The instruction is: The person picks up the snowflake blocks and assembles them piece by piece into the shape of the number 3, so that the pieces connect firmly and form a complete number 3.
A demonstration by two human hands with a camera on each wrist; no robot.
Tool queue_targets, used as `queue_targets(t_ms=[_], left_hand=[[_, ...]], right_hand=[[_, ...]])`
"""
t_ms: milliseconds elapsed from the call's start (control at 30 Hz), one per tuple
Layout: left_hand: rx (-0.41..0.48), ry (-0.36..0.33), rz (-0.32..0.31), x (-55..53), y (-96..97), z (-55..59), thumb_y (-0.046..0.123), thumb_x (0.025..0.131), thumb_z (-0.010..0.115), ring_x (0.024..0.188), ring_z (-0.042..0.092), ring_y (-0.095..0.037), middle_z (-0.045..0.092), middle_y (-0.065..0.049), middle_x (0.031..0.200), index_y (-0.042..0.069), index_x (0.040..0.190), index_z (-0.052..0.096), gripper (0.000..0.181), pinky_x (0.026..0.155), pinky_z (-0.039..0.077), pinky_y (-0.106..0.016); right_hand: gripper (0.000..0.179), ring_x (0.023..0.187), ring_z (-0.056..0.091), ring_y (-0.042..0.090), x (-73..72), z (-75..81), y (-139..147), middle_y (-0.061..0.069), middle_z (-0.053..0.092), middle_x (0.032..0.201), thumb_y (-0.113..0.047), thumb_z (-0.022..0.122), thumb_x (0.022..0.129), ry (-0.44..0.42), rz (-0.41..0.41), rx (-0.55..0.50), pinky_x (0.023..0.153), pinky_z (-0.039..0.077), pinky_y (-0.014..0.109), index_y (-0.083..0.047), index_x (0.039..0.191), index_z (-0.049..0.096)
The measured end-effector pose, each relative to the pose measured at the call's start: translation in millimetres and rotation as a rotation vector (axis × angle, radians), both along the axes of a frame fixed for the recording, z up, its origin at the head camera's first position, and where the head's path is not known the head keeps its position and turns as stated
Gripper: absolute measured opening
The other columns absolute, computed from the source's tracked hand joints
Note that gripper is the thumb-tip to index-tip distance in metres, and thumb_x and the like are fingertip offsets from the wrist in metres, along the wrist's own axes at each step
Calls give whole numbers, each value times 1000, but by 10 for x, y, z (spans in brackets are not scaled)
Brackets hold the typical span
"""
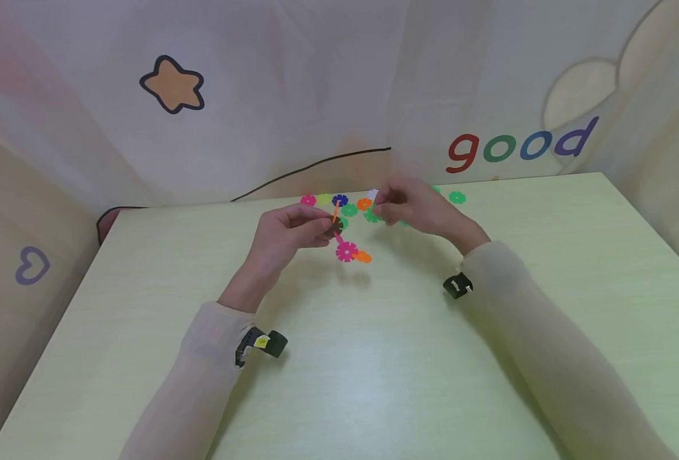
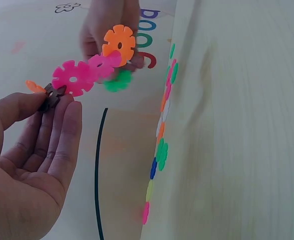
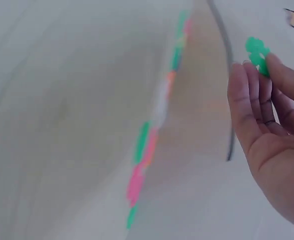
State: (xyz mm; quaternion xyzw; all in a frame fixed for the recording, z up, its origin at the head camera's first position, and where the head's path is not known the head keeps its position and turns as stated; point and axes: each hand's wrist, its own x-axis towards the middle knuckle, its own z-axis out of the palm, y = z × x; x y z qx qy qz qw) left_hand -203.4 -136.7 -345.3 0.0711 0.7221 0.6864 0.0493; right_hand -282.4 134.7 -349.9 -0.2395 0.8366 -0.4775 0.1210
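Note:
My left hand point(image 1: 284, 239) pinches a dark brown plastic snowflake disc point(image 2: 51, 98) between thumb and fingers. Slotted into this disc is a short chain: pink discs point(image 2: 72, 78), then an orange disc point(image 2: 119, 45) at the far end. Another orange disc point(image 1: 336, 211) sticks up from the dark one, seen nearly edge-on in the head view. My right hand point(image 1: 417, 206) holds a green snowflake disc point(image 3: 258, 54) by its edge between thumb and fingertips. Both hands are raised over the back of the table, a short gap apart, with the chain's free end hanging between them.
Loose discs lie in a row along the table's back edge, among them a pink one point(image 1: 308, 200), a blue one point(image 1: 340, 200) and a green one point(image 1: 457, 198). Right behind that edge hangs a printed curtain point(image 1: 316, 96). The pale wooden table point(image 1: 362, 370) extends toward me.

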Motion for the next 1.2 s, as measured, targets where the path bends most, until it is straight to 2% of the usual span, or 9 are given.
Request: queue_targets(t_ms=[167,367,533,700,967,1200], left_hand=[[18,9,4,-1,14,-12,10,101,74,95,78,-25,78,-16,108,-3,114,75,18,92,63,-40],[-7,25,8,19,29,0,12,102,74,101,77,-29,79,-14,107,-3,114,75,20,91,63,-41],[-17,42,5,28,30,4,11,101,75,100,77,-29,78,-15,107,-2,114,76,19,90,63,-41],[-11,38,-1,34,36,-13,10,99,77,98,77,-30,78,-16,107,-1,114,76,18,92,62,-42],[-19,50,32,47,49,-18,11,100,77,98,77,-31,77,-14,108,-1,114,77,19,92,62,-37],[-3,51,42,59,88,-8,12,98,80,97,78,-31,78,-15,106,0,114,79,20,93,62,-40]], right_hand=[[13,99,72,41,147,126,-92,19,68,107,-6,66,106,15,-20,-114,90,63,38,1,115,61],[18,94,75,32,246,204,-160,19,71,107,-8,67,106,44,-62,-162,89,63,35,2,120,61],[22,92,76,29,299,247,-197,17,72,109,-8,69,105,76,-87,-271,88,63,32,3,122,64],[22,91,77,26,352,247,-262,17,72,108,-4,71,102,113,-78,-364,87,63,34,4,122,65],[22,89,77,26,416,249,-318,16,74,107,-2,72,101,111,-75,-375,87,64,34,4,121,67],[21,87,77,26,425,235,-327,17,73,105,-1,72,100,118,-73,-396,86,64,35,6,120,66]])
